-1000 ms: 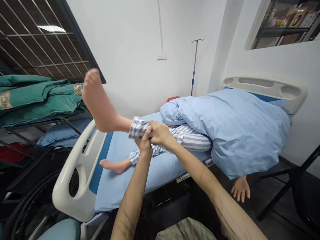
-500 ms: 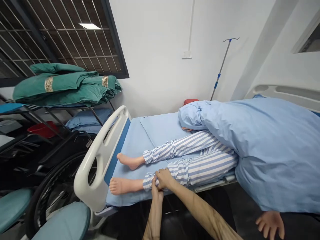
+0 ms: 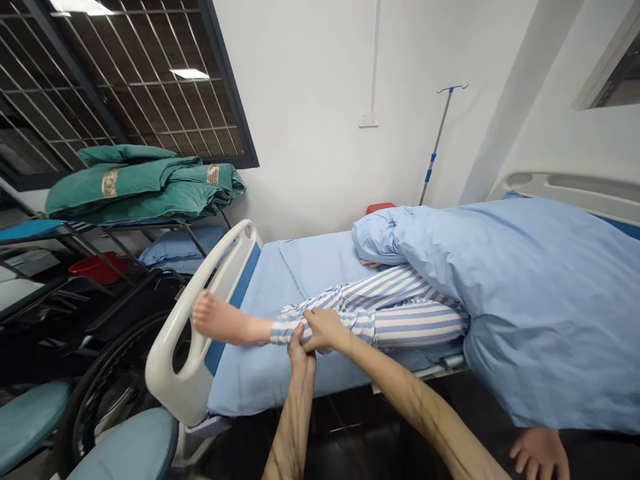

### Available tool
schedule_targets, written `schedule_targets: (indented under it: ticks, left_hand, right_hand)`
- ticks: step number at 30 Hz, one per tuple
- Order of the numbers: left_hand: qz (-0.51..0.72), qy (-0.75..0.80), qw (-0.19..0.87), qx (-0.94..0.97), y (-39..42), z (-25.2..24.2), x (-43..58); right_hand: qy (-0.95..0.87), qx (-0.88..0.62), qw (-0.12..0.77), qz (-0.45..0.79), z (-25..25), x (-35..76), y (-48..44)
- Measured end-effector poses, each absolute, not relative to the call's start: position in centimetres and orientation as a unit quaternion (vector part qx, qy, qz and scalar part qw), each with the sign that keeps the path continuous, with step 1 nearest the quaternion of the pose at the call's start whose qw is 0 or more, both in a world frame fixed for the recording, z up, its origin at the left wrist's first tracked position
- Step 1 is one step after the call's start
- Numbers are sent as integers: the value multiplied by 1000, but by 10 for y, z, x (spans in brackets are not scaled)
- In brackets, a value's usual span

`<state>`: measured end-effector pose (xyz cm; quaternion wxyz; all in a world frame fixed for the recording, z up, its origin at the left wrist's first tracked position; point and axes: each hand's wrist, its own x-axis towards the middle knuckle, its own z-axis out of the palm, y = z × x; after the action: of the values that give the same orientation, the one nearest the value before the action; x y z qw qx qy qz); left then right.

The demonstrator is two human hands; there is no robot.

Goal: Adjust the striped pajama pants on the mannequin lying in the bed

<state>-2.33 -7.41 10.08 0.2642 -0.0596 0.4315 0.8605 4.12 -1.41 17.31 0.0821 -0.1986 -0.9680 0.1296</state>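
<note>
Hospital bed [image 3: 260, 380] by a barred window [image 3: 140, 87], a striped cuff [image 3: 285, 331] lifted

White walls close in the far side of the room, with a drip pole [image 3: 437, 140] standing bare against the far wall. From where I stand, the action is at the near edge of the bed, towards its left end. The left hand [image 3: 301, 353] comes up from below and the right hand [image 3: 325, 330] lies over the top, both closed narrowly around the striped cuff and the shin inside it. That raises the bare foot [image 3: 220, 319] off the pale blue sheet, level with the top of the white footboard [image 3: 185, 373].

The striped pyjama trousers [image 3: 415, 323] reach right down to the ankles. A second cuff [image 3: 300, 310] lies just behind the raised one, its foot out of sight. A bulky blue blanket [image 3: 540, 313] covers the figure from the thighs up, with a limp hand [image 3: 537, 453] hanging past the near right edge of the mattress. Nothing above the knees is uncovered.

Off to the left, a metal rack [image 3: 100, 227] carries folded green bedding [image 3: 145, 190] on top, a blue pillow [image 3: 183, 243] below, and a red basin [image 3: 95, 268] further down. I cannot see inside the basin. A wheelchair [image 3: 113, 373] stands in the near left corner.
</note>
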Motion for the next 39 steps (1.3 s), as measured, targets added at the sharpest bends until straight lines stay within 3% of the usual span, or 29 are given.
schedule_targets:
  ticks: [5,11,19,25,29,34,39]
  left_hand:
    - [882,381,258,103,-28,194,3]
    - [868,351,241,254,33,288,74]
    - [845,356,256,306,59,331,131]
    - [843,380,235,298,34,304,85]
    - [849,418,224,231,13,264,39]
    - [866,442,218,78,-25,182,-24]
    - [841,490,215,-77,-76,66,-63]
  right_hand:
    - [-949,-236,184,103,252,80,23]
    - [-881,-263,377,110,316,158,73]
    - [-838,-292,442,130,346,218,94]
    - [-855,-281,426,96,318,173,78]
    - [-887,-280,355,91,284,123,60]
    - [-933,-270,221,87,211,55,28]
    - [-961,-239,71,120,101,6,-9]
